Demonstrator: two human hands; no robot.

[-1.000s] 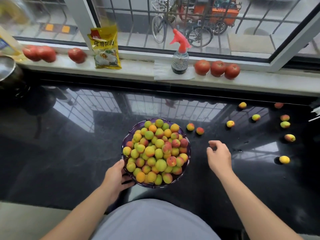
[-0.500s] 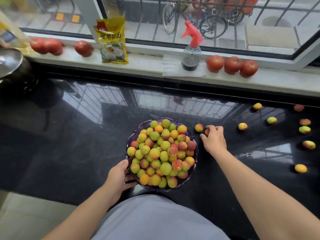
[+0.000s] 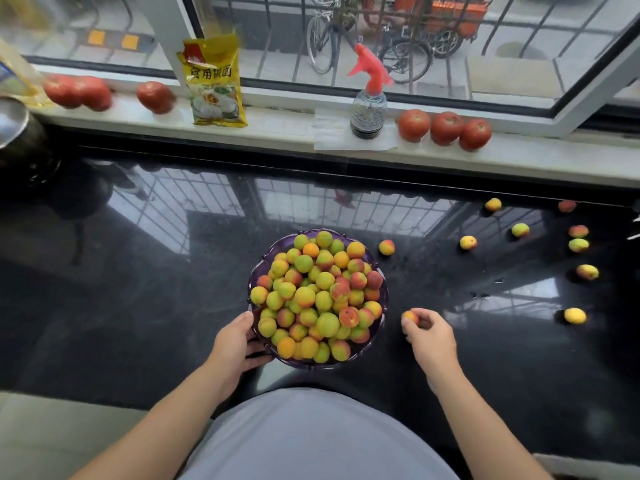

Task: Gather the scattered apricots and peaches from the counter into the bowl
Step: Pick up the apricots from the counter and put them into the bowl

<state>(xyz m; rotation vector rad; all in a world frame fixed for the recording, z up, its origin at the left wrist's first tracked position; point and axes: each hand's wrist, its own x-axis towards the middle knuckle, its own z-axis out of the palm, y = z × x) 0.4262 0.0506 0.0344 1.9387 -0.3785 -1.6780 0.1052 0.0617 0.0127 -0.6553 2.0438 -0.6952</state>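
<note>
A purple bowl (image 3: 380, 327) heaped with yellow, green and red apricots and peaches stands on the black counter (image 3: 138, 289). My left hand (image 3: 235, 344) grips its near left rim. To the right of the bowl, my right hand (image 3: 427, 336) pinches one orange-red fruit (image 3: 410, 317) in its fingertips, a little above the counter. One loose fruit (image 3: 386, 247) lies just beyond the bowl's right side. Several more fruits lie scattered at the right, among them a yellow fruit (image 3: 575, 315) and a yellow-red fruit (image 3: 468, 242).
A white window sill (image 3: 277, 133) runs along the back with tomatoes (image 3: 445, 128), a spray bottle (image 3: 369, 105) and a yellow packet (image 3: 216, 81). A dark pot (image 3: 17, 133) stands at the far left. My grey shirt (image 3: 311, 438) fills the bottom.
My right hand reached forward to the two fruits beyond the bowl, picked one up and drew back toward me to the bowl's right side. The left hand stayed on the rim.
</note>
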